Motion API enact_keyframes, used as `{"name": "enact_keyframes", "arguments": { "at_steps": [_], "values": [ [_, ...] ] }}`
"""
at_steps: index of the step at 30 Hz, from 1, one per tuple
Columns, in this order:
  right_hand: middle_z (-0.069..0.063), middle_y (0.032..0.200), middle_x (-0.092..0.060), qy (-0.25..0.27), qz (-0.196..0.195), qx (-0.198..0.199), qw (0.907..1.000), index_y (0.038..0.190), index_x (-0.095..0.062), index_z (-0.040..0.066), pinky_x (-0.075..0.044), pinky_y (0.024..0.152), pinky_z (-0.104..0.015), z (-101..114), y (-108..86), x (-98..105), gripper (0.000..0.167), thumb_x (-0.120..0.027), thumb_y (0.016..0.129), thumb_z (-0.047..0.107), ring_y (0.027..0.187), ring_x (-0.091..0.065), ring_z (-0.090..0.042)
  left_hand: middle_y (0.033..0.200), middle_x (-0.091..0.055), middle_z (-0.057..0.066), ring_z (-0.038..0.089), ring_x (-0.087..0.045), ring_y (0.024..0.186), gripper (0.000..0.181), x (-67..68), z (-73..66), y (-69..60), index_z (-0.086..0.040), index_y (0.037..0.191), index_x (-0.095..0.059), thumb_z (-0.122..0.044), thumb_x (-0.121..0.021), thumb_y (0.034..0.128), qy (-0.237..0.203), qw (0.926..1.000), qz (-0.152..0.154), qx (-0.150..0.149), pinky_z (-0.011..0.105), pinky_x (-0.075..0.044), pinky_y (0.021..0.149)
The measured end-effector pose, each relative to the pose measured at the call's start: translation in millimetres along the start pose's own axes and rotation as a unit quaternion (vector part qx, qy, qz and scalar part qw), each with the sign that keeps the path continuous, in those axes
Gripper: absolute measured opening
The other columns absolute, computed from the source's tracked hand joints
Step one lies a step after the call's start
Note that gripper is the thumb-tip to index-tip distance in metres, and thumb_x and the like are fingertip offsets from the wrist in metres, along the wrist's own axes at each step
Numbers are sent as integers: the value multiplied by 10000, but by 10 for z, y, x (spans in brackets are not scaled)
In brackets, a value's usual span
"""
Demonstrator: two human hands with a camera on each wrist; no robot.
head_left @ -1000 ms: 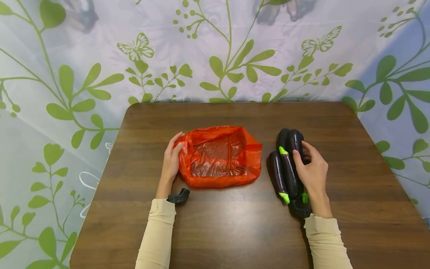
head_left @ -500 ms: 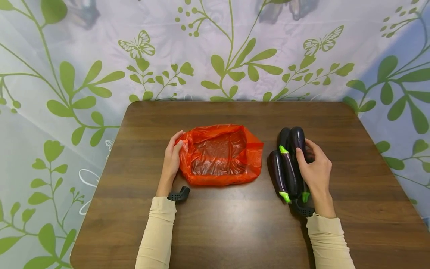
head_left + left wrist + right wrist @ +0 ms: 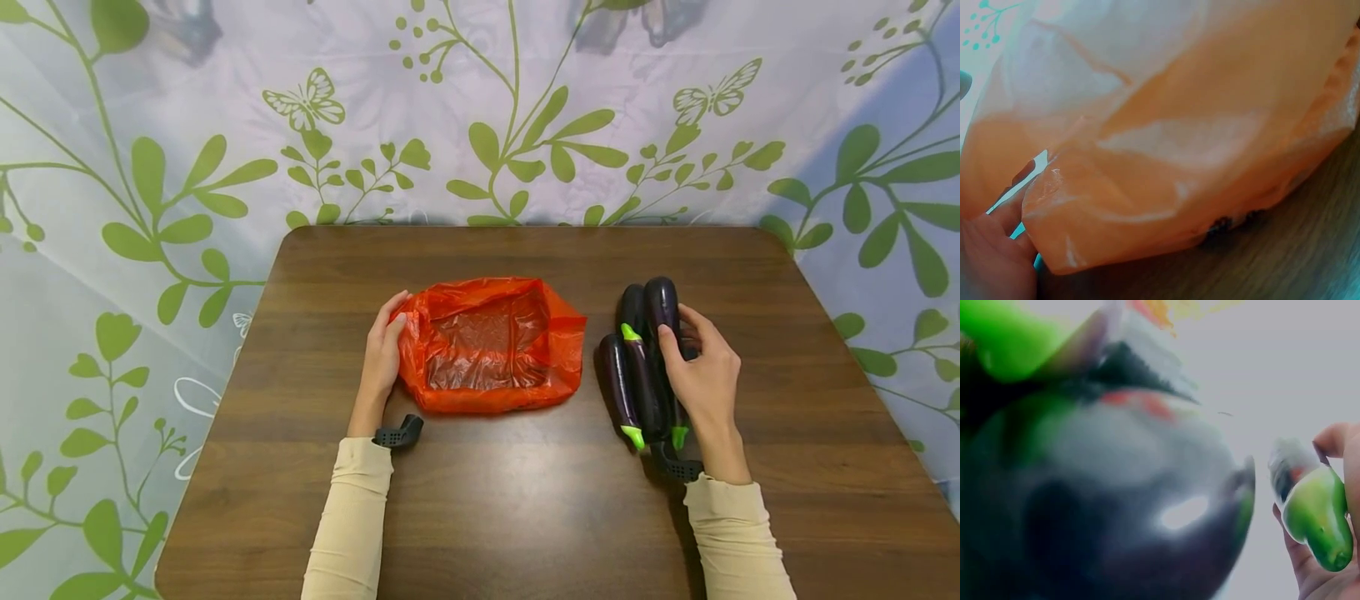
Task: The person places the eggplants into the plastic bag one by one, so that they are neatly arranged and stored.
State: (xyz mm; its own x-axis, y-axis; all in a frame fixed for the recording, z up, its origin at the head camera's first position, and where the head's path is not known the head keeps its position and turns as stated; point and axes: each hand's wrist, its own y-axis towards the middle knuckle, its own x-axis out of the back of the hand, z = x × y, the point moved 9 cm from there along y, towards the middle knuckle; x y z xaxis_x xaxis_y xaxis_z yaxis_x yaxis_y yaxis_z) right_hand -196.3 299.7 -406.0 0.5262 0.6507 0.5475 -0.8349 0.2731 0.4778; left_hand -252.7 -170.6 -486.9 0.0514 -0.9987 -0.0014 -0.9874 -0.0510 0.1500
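Observation:
In the head view my left hand [image 3: 381, 358] grips the left side of an orange-red plastic bag [image 3: 491, 402], whose mouth gapes upward. The left wrist view has the bag's thin wall [image 3: 1147, 181] beside the fingers. To the right lie several dark purple eggplants in a close group, among them one with its green cap toward me [image 3: 618, 383] and one with its cap turned away [image 3: 643, 375]. My right hand [image 3: 708, 367] holds the rightmost eggplant [image 3: 662, 302] between thumb and fingers. Its green cap [image 3: 1319, 515] shows within the hand in the right wrist view.
The brown wooden table [image 3: 525, 500] runs up to a leaf-patterned cloth [image 3: 450, 125] behind it. A large eggplant [image 3: 1116, 506] fills much of the right wrist view. Black devices sit on the left wrist [image 3: 399, 434] and right wrist [image 3: 678, 468].
My right hand and the eggplant it holds have shifted slightly, away from me and a little rightward. The left hand and the bag stay about where they were.

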Motion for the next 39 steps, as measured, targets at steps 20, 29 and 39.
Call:
{"name": "enact_keyframes", "arguments": {
  "at_steps": [20,29,39],
  "values": [
    [-143,1252,-728,72,50,267,9996,1358,-673,89,-442,837,-48,267,27,18,439,-747,935,180,902,-577,106,1555,-487,68,246,-467,1419,485,2,14,-3,-62,1551,-427,-267,-402,1112,0,9998,66,169,487,-359,1208],
    [-163,1234,-728,123,68,404,9991,1364,-666,76,-443,831,-40,345,33,15,451,-753,929,157,903,-529,164,1556,-489,46,245,-481,1412,480,0,36,-17,-107,1541,-456,-307,-407,1108,98,9997,17,207,481,-389,1189],
    [-179,1235,-723,157,154,561,9982,1368,-658,64,-433,836,-37,469,56,-6,453,-749,930,141,907,-673,-235,1542,-499,58,239,-487,1397,461,10,15,-3,-115,1527,-481,-297,-412,1110,97,9998,9,152,486,-388,1188]
  ]
}}
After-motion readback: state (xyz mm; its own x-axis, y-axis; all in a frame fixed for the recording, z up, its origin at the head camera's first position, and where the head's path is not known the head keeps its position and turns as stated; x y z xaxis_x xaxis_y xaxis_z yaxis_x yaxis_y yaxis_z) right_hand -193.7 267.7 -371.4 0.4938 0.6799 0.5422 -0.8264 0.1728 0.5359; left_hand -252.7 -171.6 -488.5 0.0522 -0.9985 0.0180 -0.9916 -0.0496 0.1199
